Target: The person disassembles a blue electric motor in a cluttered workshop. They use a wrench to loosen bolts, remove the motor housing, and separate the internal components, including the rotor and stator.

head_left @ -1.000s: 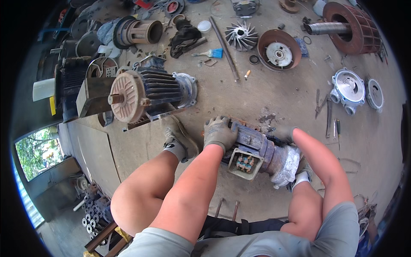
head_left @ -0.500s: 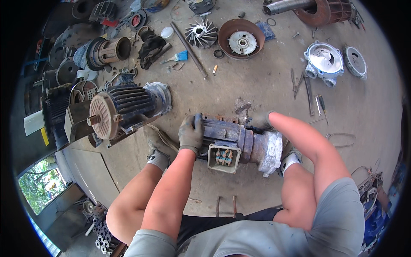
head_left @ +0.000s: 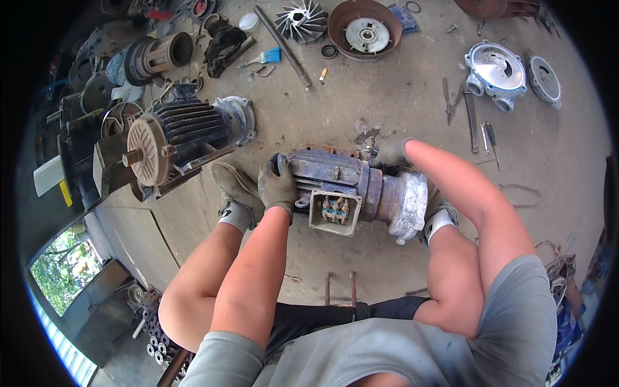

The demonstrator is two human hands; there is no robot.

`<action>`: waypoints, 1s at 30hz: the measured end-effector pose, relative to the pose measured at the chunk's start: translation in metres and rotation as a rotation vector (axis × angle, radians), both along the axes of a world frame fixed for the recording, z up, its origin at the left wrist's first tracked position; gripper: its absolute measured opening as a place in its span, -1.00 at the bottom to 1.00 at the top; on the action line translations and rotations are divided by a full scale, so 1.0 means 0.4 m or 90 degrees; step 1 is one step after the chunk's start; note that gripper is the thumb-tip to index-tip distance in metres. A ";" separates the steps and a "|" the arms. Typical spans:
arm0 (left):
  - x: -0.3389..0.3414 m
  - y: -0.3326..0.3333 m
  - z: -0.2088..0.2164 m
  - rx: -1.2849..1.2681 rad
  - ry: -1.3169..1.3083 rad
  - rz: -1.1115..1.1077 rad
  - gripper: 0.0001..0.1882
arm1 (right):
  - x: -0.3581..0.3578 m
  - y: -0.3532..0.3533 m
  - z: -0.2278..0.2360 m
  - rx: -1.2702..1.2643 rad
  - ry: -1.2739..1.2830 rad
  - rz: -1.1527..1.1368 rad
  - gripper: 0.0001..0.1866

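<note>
A worn blue electric motor lies on its side on the floor between my feet. Its open terminal box faces me, showing several studs on a blue-green block. A silvery end flange forms its right end. My gloved left hand is closed over the motor's left end, fingers across the top. On the far side, next to the flange joint, my gloved right hand is bent with its fingers curled against the motor; what they hold is partly hidden.
Another finned motor stands to the left. Farther off lie a metal bar, a blue brush, a fan impeller and a rusty round housing. Silver covers, pliers and a screwdriver are at the right.
The view has tilted, so the floor and motor sit higher in the picture. Both hands keep nearly the same places on the motor.
</note>
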State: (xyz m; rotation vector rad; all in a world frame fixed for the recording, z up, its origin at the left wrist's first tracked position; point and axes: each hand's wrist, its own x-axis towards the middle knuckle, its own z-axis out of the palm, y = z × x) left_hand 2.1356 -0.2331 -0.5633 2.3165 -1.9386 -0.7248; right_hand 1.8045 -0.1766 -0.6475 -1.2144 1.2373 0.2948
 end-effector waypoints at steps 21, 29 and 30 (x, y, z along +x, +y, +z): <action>-0.004 0.003 -0.003 -0.033 -0.022 -0.041 -0.44 | 0.008 0.040 -0.019 -0.016 -0.002 -0.164 -0.70; -0.013 0.005 0.012 -0.048 -0.026 -0.045 -0.47 | -0.005 0.023 -0.040 0.201 -0.064 -0.223 -0.77; -0.014 0.006 0.015 -0.042 -0.020 -0.040 -0.47 | -0.004 0.021 -0.036 0.168 -0.014 -0.154 -0.80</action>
